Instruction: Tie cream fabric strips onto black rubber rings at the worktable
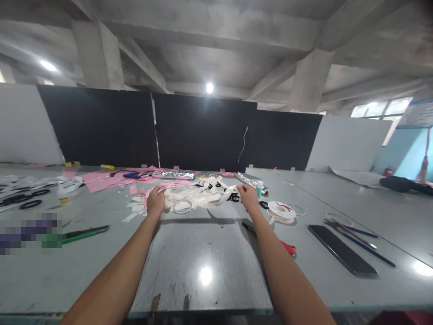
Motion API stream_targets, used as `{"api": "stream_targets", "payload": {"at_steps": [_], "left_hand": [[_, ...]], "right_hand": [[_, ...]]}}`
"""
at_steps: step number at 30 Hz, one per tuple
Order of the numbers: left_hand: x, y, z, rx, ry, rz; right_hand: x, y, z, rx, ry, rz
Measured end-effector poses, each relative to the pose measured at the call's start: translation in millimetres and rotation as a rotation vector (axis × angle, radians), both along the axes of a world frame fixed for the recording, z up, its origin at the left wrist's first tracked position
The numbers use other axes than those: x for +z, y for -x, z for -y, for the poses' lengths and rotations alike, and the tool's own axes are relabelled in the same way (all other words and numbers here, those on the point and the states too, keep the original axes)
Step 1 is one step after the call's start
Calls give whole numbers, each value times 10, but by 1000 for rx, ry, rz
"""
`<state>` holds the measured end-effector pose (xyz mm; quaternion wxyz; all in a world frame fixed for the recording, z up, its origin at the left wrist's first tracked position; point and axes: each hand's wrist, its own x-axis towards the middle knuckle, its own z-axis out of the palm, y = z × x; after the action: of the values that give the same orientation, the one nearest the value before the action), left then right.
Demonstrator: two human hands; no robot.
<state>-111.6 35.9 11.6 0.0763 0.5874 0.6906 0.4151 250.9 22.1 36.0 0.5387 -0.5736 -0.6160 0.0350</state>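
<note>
A cream ribbon [227,195] with faint print spans the space between my two hands, lifted a little above the table. My right hand [248,197] pinches its right end between thumb and fingers. At the other side my left hand [156,201] is closed on the ribbon's left part, where it blends with the pale heap behind. Close to the left hand lies a white ring [182,206]. Cream ribbon pieces [210,182] are piled beyond the hands. To the right of my right hand sits a ribbon spool [281,211] with a white face and red marking.
Red-handled scissors [288,247] lie partly under my right forearm. Right of them are a dark phone [341,249] and slim blue-handled tools [368,246]. A green-handled cutter [84,234] lies left. Pink paper [104,180], foil rolls [174,174] and a glue stick [259,188] stand farther back.
</note>
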Motion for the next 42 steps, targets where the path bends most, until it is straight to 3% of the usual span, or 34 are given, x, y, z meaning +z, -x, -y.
{"api": "stream_targets", "payload": {"at_steps": [4, 7, 9, 11, 14, 16, 19, 21, 24, 30, 32, 35, 39, 42], "left_hand": [[-46, -11, -49, 151, -24, 112], [-46, -113, -11, 122, 5, -38], [-4, -218, 59, 110, -97, -147], [65, -364, 153, -16, -285, -181], [150, -666, 302, -417, -416, -64], [164, -884, 381, -630, -369, 90], [142, -1118, 446, -894, -197, 351], [132, -1164, 462, -918, -133, 497], [153, -1094, 472, -846, -37, 651], [197, -918, 466, -806, 133, 691], [184, -924, 463, -860, 159, 664], [151, -968, 461, -965, 224, 597], [111, -1006, 449, -1028, 250, 532], [91, -991, 420, -1028, 242, 527]], "right_hand": [[54, -97, 16, -170, -167, -204], [130, -112, 61, -217, -287, -310], [183, -48, 111, -159, -319, -330], [226, 87, 183, -63, -319, -299], [242, 376, 325, 119, -301, -108], [214, 567, 409, 207, -266, 78], [145, 738, 465, 195, -252, 300], [109, 747, 454, 146, -258, 370], [89, 655, 415, 81, -252, 378], [144, 508, 384, 25, -211, 261], [167, 530, 370, 121, -210, 203], [141, 639, 329, 423, -157, 41], [-34, 843, 257, 798, 142, -83], [-151, 908, 220, 844, 330, -144]]}}
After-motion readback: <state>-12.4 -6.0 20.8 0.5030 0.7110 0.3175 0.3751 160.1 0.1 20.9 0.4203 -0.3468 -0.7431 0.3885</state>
